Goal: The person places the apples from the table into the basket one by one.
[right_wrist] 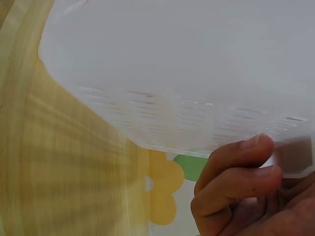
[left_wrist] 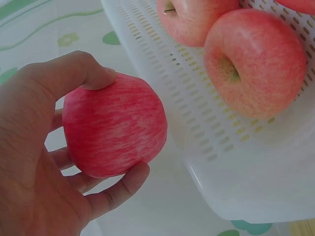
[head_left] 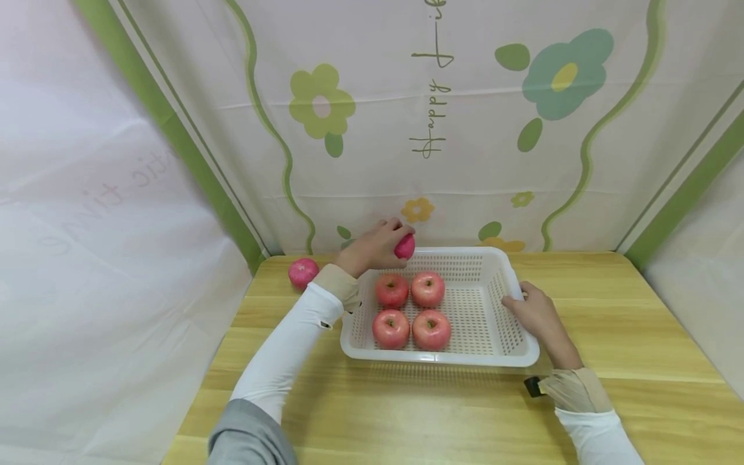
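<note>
My left hand (head_left: pixel 380 247) holds a deep pink-red apple (left_wrist: pixel 115 125) at the back left rim of a white plastic basket (head_left: pixel 514 284). In the left wrist view, thumb and fingers curl round the apple's sides, just outside the basket wall. Inside the basket, toward its left, sit several paler red apples (head_left: pixel 431 329) in two rows. My right hand (head_left: pixel 531 313) grips the basket's right rim, thumb over the inner side. In the right wrist view its bent fingers (right_wrist: pixel 236 182) lie against the outside of the slotted wall.
Another deep pink apple (head_left: pixel 303 273) lies on the wooden table (head_left: pixel 442 413), left of the basket and close to the left forearm. A printed cloth (head_left: pixel 372 161) with flowers hangs right behind the table, and white cloth sides (head_left: pixel 116 290) flank it.
</note>
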`<state>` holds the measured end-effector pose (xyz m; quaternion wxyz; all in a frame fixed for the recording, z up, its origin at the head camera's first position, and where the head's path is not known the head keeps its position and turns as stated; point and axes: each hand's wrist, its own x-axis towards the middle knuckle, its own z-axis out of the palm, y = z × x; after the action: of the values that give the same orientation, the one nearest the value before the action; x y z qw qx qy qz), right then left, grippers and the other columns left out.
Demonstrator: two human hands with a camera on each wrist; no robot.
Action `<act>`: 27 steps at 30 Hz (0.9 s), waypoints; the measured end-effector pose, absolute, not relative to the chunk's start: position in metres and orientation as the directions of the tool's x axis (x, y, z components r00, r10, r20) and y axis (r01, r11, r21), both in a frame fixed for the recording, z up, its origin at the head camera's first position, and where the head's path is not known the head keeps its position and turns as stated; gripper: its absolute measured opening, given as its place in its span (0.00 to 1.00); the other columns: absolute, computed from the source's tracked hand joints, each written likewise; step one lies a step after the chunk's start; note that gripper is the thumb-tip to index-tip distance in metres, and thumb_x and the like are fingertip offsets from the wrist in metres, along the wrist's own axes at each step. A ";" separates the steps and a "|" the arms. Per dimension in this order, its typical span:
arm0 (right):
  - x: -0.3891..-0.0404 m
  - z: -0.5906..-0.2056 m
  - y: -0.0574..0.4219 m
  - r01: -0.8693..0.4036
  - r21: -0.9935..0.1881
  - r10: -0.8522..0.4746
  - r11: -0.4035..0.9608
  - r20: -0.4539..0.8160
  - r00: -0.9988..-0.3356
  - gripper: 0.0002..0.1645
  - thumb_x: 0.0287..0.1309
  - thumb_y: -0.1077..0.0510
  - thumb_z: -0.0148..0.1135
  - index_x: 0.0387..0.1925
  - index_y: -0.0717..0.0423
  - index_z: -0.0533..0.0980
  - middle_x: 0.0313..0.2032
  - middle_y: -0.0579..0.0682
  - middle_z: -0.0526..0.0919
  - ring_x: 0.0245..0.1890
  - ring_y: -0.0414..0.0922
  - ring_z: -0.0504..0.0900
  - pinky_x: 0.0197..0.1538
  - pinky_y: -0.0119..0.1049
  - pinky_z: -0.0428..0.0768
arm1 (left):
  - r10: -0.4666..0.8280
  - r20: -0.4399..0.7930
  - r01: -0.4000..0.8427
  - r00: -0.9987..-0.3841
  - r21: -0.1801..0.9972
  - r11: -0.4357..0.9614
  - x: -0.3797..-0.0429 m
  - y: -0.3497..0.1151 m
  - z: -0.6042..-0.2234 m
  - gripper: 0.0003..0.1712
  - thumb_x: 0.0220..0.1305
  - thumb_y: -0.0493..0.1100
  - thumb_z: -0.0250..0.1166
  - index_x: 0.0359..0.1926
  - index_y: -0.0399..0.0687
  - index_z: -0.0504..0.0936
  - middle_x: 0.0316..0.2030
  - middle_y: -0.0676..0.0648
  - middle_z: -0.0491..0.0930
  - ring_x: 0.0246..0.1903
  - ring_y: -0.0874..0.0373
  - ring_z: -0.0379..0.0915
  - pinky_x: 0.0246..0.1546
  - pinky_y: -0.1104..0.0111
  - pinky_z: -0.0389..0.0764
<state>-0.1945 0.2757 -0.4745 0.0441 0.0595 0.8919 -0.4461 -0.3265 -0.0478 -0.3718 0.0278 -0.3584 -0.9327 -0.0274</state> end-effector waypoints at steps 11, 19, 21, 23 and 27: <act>-0.196 -0.473 0.274 0.151 -0.788 0.069 0.596 -0.137 -0.988 0.36 0.67 0.50 0.50 0.65 0.73 0.58 0.48 0.74 0.75 0.30 0.51 0.84 0.27 0.40 0.84 | 0.701 0.066 0.703 -0.710 0.003 0.711 -0.325 -0.037 -0.373 0.32 0.55 0.58 0.61 0.62 0.60 0.69 0.53 0.49 0.69 0.49 0.55 0.65 0.41 0.67 0.77; -0.197 -0.475 0.276 0.142 -0.781 0.065 0.608 -0.129 -0.990 0.36 0.67 0.50 0.49 0.65 0.73 0.58 0.48 0.74 0.75 0.32 0.52 0.83 0.27 0.39 0.84 | 0.706 0.040 0.707 -0.707 0.016 0.707 -0.324 -0.027 -0.375 0.34 0.55 0.59 0.62 0.63 0.60 0.68 0.54 0.50 0.67 0.51 0.54 0.63 0.43 0.65 0.77; -0.196 -0.475 0.276 0.149 -0.783 0.067 0.604 -0.135 -0.988 0.35 0.67 0.50 0.50 0.65 0.73 0.58 0.48 0.74 0.75 0.31 0.52 0.83 0.27 0.39 0.84 | 0.715 0.035 0.716 -0.699 0.032 0.698 -0.323 -0.024 -0.376 0.35 0.55 0.59 0.63 0.63 0.59 0.68 0.54 0.49 0.67 0.51 0.54 0.63 0.42 0.65 0.77; -0.196 -0.475 0.277 0.151 -0.784 0.067 0.603 -0.138 -0.988 0.36 0.68 0.50 0.50 0.65 0.73 0.58 0.48 0.74 0.75 0.31 0.51 0.83 0.27 0.40 0.84 | 0.717 0.026 0.718 -0.696 0.042 0.695 -0.322 -0.021 -0.377 0.35 0.55 0.60 0.63 0.64 0.59 0.68 0.54 0.49 0.66 0.51 0.55 0.62 0.42 0.66 0.77; -0.194 -0.473 0.277 0.155 -0.783 0.070 0.602 -0.141 -0.988 0.36 0.68 0.49 0.50 0.65 0.74 0.58 0.48 0.75 0.75 0.31 0.51 0.83 0.27 0.40 0.84 | 0.722 0.017 0.721 -0.692 0.062 0.690 -0.320 -0.017 -0.378 0.36 0.55 0.61 0.64 0.64 0.59 0.67 0.55 0.50 0.66 0.52 0.56 0.61 0.42 0.67 0.77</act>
<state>-0.1944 0.2767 -0.4734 0.0480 0.0627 0.8938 -0.4415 -0.3204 -0.0171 -0.3778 -0.0042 -0.3925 -0.9192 -0.0318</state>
